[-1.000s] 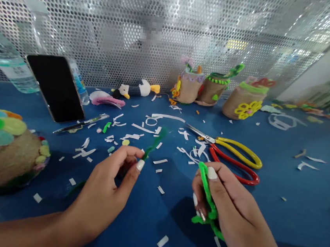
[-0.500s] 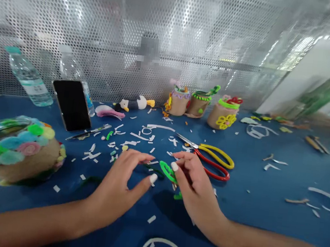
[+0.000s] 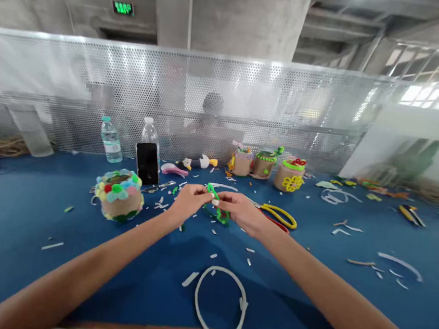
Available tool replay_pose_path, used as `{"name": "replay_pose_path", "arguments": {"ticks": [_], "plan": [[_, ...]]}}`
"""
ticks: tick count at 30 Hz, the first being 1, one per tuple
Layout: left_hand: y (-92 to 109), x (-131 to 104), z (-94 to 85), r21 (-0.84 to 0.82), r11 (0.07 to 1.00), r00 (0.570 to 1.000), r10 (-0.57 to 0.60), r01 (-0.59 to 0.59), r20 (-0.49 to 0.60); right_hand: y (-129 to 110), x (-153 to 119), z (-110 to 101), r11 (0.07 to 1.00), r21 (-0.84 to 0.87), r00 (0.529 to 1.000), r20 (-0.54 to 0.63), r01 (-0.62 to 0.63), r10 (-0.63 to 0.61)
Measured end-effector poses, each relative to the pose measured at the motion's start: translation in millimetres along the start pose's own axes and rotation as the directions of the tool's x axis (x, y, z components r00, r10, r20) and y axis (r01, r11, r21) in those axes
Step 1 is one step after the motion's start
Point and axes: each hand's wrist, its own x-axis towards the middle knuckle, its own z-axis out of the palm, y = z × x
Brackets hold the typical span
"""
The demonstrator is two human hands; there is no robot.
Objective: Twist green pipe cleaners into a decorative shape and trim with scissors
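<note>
A bright green pipe cleaner, bent into a loop, is up off the blue table between my two hands. My left hand pinches its upper left part between thumb and fingers. From the other side, my right hand grips it with thumb and fingertips close to the left ones. A darker green strand shows below, partly hidden by the fingers. Just behind my right hand lie scissors with yellow and red handles. Left of my left hand stands a jar wrapped in brown material and trimmed with colourful fuzzy pieces.
A phone leans before two water bottles. Three decorated jars, including one with a yellow flower, stand by the perforated metal screen. A white ring of cord lies near the front edge. White scraps are scattered about; a box cutter lies right.
My left hand has closed from an open pose onto the green pipe cleaner, meeting my right hand. The camera view has tilted up and pulled back, so more table and wall show.
</note>
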Motion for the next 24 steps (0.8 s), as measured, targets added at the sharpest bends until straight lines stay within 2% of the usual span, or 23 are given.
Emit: {"name": "replay_pose_path", "arguments": {"ticks": [2,5,8,12,20,24], "plan": [[3.6,3.8,-1.3,-0.002,1.000,0.999,0.022,-0.023,-0.037,-5.8,4.9,3.0,0.999,0.037,0.999,-0.039,0.022,-0.021],[5.1,5.8,4.5,-0.017,0.999,0.997,0.046,-0.048,-0.067,-8.7,16.4,9.0,0.992,0.116,0.984,-0.178,0.050,-0.029],[1.4,3.4,11.8,-0.008,0.997,0.997,0.075,-0.076,-0.020,-5.6,26.7,14.5,0.978,0.199,0.952,-0.306,0.064,0.000],[-5.4,-2.0,14.9,0.027,0.997,0.997,0.077,-0.078,0.030,0.8,27.0,21.3,0.962,0.253,0.910,-0.414,0.100,0.014],[-12.2,-11.5,19.6,-0.020,1.000,1.000,-0.014,0.014,0.000,-1.1,11.6,30.1,0.955,0.242,0.895,-0.443,0.171,-0.048],[-14.2,-13.8,23.5,-0.041,0.998,0.998,-0.051,0.052,0.039,-1.3,11.0,30.4,0.953,0.230,0.877,-0.475,0.195,-0.065]]}}
